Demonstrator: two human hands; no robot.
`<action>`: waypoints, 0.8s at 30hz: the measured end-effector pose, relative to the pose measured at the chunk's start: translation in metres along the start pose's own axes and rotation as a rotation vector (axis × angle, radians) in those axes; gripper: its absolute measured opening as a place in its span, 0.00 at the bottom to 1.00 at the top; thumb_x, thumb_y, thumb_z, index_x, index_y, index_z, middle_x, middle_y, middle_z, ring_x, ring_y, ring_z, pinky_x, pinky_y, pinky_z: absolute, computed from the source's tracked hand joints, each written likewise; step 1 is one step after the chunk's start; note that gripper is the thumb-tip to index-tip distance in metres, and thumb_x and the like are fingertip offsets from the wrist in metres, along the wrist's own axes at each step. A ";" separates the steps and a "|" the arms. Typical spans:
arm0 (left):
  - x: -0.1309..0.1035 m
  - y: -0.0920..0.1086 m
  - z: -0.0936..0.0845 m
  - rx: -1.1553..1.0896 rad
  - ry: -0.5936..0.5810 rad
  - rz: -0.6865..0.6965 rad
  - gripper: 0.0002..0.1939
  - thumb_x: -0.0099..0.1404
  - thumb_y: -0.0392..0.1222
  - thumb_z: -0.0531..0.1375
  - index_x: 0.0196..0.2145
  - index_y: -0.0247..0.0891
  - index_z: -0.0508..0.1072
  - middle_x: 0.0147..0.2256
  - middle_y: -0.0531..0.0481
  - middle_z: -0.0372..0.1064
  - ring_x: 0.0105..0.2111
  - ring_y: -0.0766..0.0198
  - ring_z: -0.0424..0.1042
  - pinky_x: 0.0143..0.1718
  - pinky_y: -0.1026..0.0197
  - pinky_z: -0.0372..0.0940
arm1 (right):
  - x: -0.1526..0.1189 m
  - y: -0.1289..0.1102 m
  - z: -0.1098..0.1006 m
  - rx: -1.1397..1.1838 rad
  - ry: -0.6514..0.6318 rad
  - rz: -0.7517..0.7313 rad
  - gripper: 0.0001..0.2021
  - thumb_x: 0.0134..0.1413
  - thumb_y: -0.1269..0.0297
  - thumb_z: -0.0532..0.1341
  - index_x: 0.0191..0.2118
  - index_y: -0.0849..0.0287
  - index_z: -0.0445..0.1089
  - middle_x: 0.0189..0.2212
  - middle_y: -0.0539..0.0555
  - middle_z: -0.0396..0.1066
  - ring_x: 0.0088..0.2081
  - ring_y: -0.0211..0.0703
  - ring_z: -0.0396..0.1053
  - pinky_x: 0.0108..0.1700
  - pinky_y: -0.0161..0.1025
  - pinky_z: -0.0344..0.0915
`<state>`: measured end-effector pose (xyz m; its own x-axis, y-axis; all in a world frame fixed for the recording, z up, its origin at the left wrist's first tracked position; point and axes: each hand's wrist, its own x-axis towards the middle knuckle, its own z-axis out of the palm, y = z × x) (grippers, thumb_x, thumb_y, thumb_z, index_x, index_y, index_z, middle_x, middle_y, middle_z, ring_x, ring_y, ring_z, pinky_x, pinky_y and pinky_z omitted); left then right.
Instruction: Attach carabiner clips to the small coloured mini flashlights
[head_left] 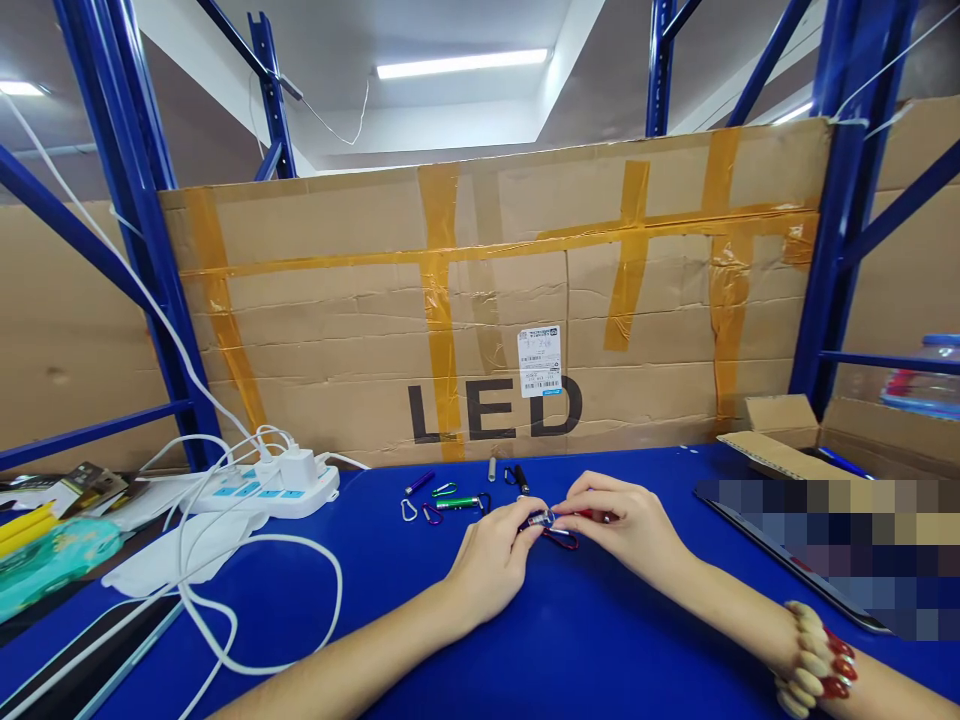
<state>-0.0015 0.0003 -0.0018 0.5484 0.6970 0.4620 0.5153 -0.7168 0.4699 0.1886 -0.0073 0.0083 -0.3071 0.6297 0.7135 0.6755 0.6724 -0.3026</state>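
My left hand (491, 565) pinches a small shiny, silvery piece (543, 519) between thumb and fingers; its exact kind is too small to tell. Close beside it, the fingertips of my right hand (634, 522) are closed on a small red tube (600, 516), mostly covered by the fingers. Below the fingertips a red carabiner clip (562, 540) lies on the blue tabletop (585, 630). Beyond my left hand are a green mini flashlight (456, 503), a purple one (419, 483), a black one (520, 480) and a short grey cylinder (492, 469). Several loose carabiner clips (444, 490) lie among them.
At left, a white power strip (277, 490) stands with looping white cables (337, 590) spreading over the table. A taped cardboard sheet (337, 340) closes off the back between blue rack posts (847, 250). An open cardboard box (780, 460) and a dark flat panel (787, 560) sit at right.
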 end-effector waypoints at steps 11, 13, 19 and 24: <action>-0.001 -0.004 0.000 -0.033 -0.045 0.076 0.11 0.67 0.38 0.46 0.43 0.43 0.66 0.41 0.53 0.69 0.41 0.64 0.67 0.43 0.63 0.61 | -0.002 0.001 0.001 0.034 -0.029 -0.006 0.15 0.51 0.51 0.57 0.28 0.54 0.75 0.26 0.50 0.69 0.21 0.32 0.63 0.22 0.29 0.59; 0.000 -0.005 0.001 -0.043 -0.060 0.089 0.11 0.67 0.38 0.46 0.44 0.43 0.65 0.41 0.52 0.69 0.41 0.63 0.67 0.43 0.63 0.61 | -0.002 0.001 0.001 0.025 -0.033 -0.003 0.14 0.51 0.51 0.57 0.28 0.54 0.75 0.26 0.50 0.70 0.22 0.32 0.64 0.23 0.29 0.59; 0.000 -0.006 0.000 -0.052 -0.079 0.090 0.12 0.67 0.38 0.47 0.44 0.42 0.65 0.42 0.51 0.68 0.41 0.63 0.67 0.43 0.62 0.61 | -0.001 -0.004 0.000 -0.041 -0.024 -0.005 0.16 0.52 0.51 0.56 0.26 0.54 0.75 0.25 0.50 0.70 0.23 0.32 0.65 0.23 0.29 0.59; -0.001 -0.005 -0.001 -0.042 -0.087 0.081 0.12 0.67 0.39 0.46 0.45 0.42 0.65 0.43 0.50 0.68 0.42 0.62 0.67 0.44 0.62 0.61 | -0.002 -0.005 -0.001 -0.037 -0.040 -0.012 0.15 0.53 0.52 0.55 0.27 0.54 0.74 0.25 0.50 0.70 0.23 0.33 0.65 0.23 0.30 0.58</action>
<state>-0.0049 0.0036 -0.0040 0.6431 0.6314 0.4332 0.4403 -0.7678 0.4655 0.1863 -0.0123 0.0096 -0.3413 0.6373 0.6909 0.6956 0.6656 -0.2703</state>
